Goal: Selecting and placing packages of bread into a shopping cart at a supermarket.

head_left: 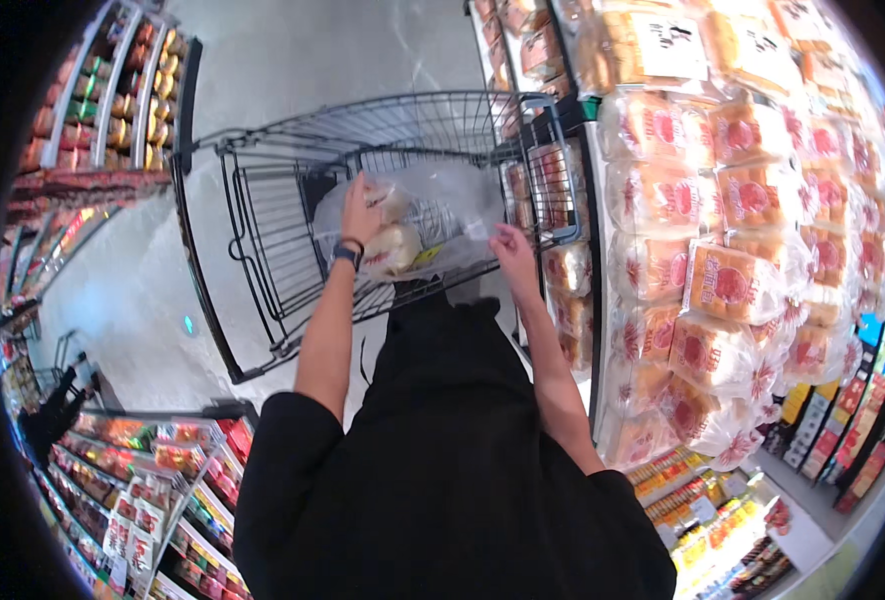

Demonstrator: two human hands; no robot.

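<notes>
A large clear plastic bag [448,185] lies inside a dark wire shopping cart [273,255] in front of me. In and around it are pale round packs, one of them a white pack with red print [395,250]. At the bag's left side my left hand [361,212], with a dark band on the wrist, closes on the plastic beside the packs. My right hand [513,258] is at the bag's right edge, over the cart's near rim, its fingers curled at the plastic. A silvery, crinkled part and a yellow-green patch [429,254] show through the film.
Stacked bagged bread loaves [733,280] fill a display close on my right. Smaller packs [568,270] sit on a lower shelf between it and the cart. Shelves of packaged goods [113,100] stand at the far left, with another rack [143,510] at the near left. Grey floor [313,50] lies beyond the cart.
</notes>
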